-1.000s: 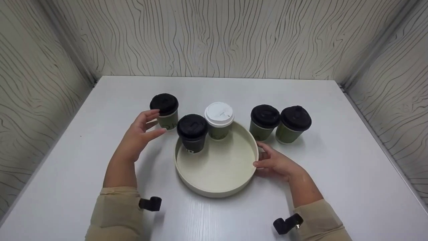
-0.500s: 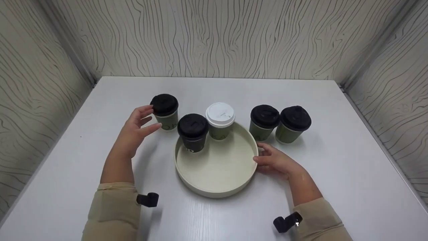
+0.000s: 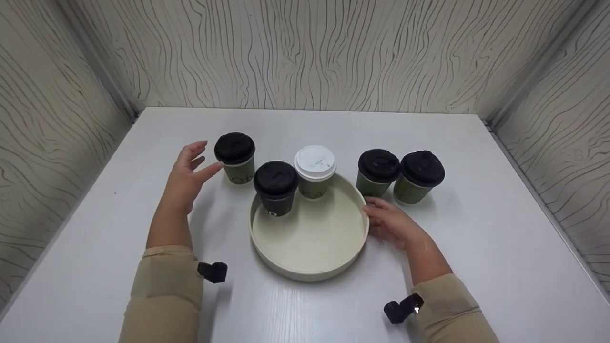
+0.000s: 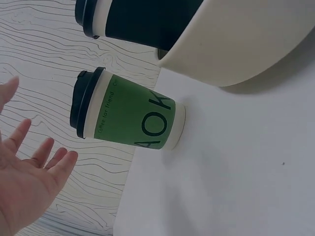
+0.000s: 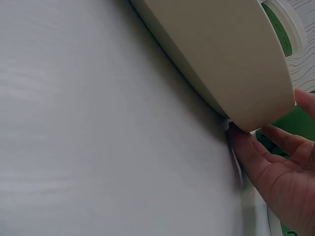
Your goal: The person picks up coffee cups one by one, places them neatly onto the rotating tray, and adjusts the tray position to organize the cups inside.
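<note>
Soft, even, greyish light, faint shadow hugging the base of the round tray (image 3: 310, 243), diffuse shadow left of it, pale streaked glare on the white table (image 3: 286, 312) in front of it, right wrist view hazy, softly blurred beside the tray.

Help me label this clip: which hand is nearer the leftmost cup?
Left. The left hand is just left of the leftmost cup, apart from it; the right hand is across the tray, at its right rim.

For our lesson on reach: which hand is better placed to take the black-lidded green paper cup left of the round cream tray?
Probably the left hand, open beside that cup; the right hand touches the tray on its opposite side.
</note>
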`<action>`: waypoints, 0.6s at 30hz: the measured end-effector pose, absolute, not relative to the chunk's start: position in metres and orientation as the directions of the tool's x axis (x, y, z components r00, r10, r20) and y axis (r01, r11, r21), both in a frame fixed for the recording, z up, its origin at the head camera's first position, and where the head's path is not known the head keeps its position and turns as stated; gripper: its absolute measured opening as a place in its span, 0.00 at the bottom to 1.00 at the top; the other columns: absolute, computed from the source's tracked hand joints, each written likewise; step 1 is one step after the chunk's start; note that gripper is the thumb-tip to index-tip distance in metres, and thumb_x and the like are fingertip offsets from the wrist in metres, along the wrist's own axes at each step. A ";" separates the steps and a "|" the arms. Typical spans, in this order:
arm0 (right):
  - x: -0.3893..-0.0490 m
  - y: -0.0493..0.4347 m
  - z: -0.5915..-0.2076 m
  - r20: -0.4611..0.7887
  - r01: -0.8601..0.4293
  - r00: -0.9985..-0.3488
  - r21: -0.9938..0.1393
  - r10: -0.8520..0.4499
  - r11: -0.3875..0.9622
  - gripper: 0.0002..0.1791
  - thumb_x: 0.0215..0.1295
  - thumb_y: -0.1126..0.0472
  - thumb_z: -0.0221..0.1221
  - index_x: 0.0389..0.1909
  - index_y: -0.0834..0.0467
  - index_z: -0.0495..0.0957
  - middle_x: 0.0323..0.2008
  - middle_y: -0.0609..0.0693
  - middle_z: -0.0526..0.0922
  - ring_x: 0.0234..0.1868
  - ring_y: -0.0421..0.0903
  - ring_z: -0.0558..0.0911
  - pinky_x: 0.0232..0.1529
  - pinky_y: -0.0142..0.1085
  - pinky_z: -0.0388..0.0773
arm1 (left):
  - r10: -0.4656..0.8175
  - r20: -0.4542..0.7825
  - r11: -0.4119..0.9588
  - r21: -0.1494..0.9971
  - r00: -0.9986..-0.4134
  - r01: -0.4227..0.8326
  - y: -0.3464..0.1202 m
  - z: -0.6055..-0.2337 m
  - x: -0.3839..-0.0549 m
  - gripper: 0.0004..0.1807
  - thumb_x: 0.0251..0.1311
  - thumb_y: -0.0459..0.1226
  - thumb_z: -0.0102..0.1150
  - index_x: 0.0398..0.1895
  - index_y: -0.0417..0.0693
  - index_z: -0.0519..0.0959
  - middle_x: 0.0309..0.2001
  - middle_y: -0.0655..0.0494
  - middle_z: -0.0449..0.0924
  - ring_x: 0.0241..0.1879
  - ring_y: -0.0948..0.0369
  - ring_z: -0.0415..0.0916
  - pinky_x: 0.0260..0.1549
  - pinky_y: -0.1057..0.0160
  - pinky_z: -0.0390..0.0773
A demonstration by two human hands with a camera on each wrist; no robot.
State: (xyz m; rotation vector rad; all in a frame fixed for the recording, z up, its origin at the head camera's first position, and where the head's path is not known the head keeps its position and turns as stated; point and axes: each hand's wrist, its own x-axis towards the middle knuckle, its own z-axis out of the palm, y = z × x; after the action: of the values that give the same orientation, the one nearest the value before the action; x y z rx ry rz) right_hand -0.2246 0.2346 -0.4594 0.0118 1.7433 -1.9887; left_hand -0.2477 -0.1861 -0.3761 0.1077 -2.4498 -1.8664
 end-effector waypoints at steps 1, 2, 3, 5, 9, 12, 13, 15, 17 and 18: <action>-0.226 0.234 -0.460 -0.319 0.363 -0.883 -0.930 -0.345 -0.067 0.34 0.66 0.59 0.52 0.66 0.67 0.49 0.43 0.54 0.78 0.42 0.46 0.79 0.47 0.39 0.75 | -0.103 -0.001 0.263 0.964 -0.995 -0.029 -0.187 -0.377 -0.249 0.38 0.54 0.42 0.63 0.66 0.53 0.57 0.69 0.52 0.51 0.68 0.54 0.49 0.62 0.52 0.57; -0.227 0.235 -0.460 -0.319 0.364 -0.884 -0.928 -0.341 -0.075 0.33 0.66 0.59 0.51 0.66 0.67 0.49 0.43 0.54 0.78 0.42 0.46 0.79 0.47 0.39 0.75 | -0.114 -0.009 0.261 0.965 -0.993 -0.039 -0.187 -0.378 -0.251 0.38 0.54 0.42 0.63 0.67 0.53 0.56 0.69 0.52 0.51 0.68 0.54 0.49 0.62 0.51 0.57; -0.227 0.235 -0.460 -0.319 0.366 -0.885 -0.927 -0.338 -0.084 0.33 0.66 0.58 0.51 0.66 0.67 0.50 0.42 0.54 0.78 0.42 0.46 0.79 0.47 0.39 0.74 | -0.123 -0.016 0.257 0.965 -0.992 -0.047 -0.188 -0.378 -0.252 0.38 0.54 0.43 0.63 0.67 0.54 0.56 0.69 0.53 0.50 0.68 0.54 0.49 0.63 0.51 0.56; -0.228 0.236 -0.460 -0.323 0.371 -0.883 -0.925 -0.340 -0.083 0.33 0.67 0.57 0.51 0.66 0.67 0.50 0.44 0.55 0.78 0.43 0.46 0.78 0.48 0.40 0.74 | -0.137 -0.029 0.246 0.967 -0.990 -0.062 -0.190 -0.380 -0.254 0.38 0.54 0.43 0.62 0.67 0.55 0.56 0.70 0.53 0.50 0.68 0.54 0.48 0.63 0.51 0.55; -0.229 0.238 -0.462 -0.310 0.361 -0.875 -0.929 -0.373 -0.075 0.32 0.68 0.56 0.49 0.66 0.67 0.50 0.48 0.57 0.76 0.48 0.48 0.77 0.50 0.42 0.73 | -0.156 -0.043 0.222 0.972 -0.987 -0.078 -0.194 -0.384 -0.257 0.38 0.55 0.44 0.62 0.67 0.57 0.55 0.70 0.54 0.48 0.68 0.54 0.47 0.63 0.51 0.54; -0.228 0.238 -0.463 -0.299 0.357 -0.871 -0.930 -0.389 -0.085 0.32 0.68 0.58 0.49 0.66 0.68 0.49 0.49 0.56 0.76 0.49 0.48 0.77 0.50 0.42 0.73 | -0.167 -0.057 0.212 0.973 -0.984 -0.092 -0.196 -0.387 -0.260 0.39 0.55 0.44 0.62 0.68 0.58 0.54 0.70 0.54 0.48 0.69 0.55 0.47 0.63 0.52 0.55; -0.228 0.238 -0.462 -0.301 0.361 -0.871 -0.928 -0.389 -0.091 0.32 0.68 0.58 0.49 0.66 0.67 0.49 0.48 0.56 0.76 0.48 0.48 0.77 0.49 0.42 0.73 | -0.170 -0.062 0.211 0.973 -0.984 -0.098 -0.196 -0.387 -0.261 0.39 0.55 0.44 0.62 0.68 0.57 0.54 0.70 0.54 0.48 0.69 0.55 0.47 0.63 0.52 0.55; -0.227 0.239 -0.463 -0.303 0.367 -0.869 -0.925 -0.391 -0.098 0.31 0.68 0.59 0.49 0.66 0.67 0.49 0.47 0.54 0.76 0.47 0.48 0.77 0.49 0.43 0.73 | -0.172 -0.070 0.203 0.974 -0.983 -0.105 -0.196 -0.388 -0.263 0.39 0.55 0.43 0.62 0.68 0.57 0.53 0.70 0.54 0.47 0.68 0.55 0.47 0.63 0.53 0.55; -0.227 0.239 -0.463 -0.305 0.373 -0.867 -0.922 -0.394 -0.106 0.32 0.68 0.59 0.50 0.66 0.66 0.50 0.47 0.53 0.76 0.46 0.48 0.78 0.48 0.43 0.73 | -0.174 -0.076 0.197 0.974 -0.982 -0.110 -0.195 -0.388 -0.265 0.40 0.54 0.43 0.62 0.68 0.57 0.53 0.70 0.54 0.47 0.68 0.54 0.47 0.63 0.53 0.55; -0.226 0.239 -0.462 -0.306 0.377 -0.865 -0.919 -0.398 -0.111 0.32 0.68 0.59 0.50 0.66 0.66 0.50 0.47 0.53 0.76 0.46 0.49 0.78 0.48 0.43 0.73 | -0.173 -0.076 0.198 0.974 -0.982 -0.111 -0.195 -0.388 -0.266 0.40 0.54 0.43 0.62 0.68 0.57 0.53 0.70 0.54 0.47 0.68 0.54 0.47 0.63 0.53 0.55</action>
State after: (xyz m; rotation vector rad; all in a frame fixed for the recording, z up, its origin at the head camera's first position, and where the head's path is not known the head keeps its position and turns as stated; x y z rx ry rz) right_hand -0.2260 0.2393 -0.4624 -0.0229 1.6627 -2.0192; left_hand -0.2661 -0.1948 -0.3884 0.2841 -2.3922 -1.9377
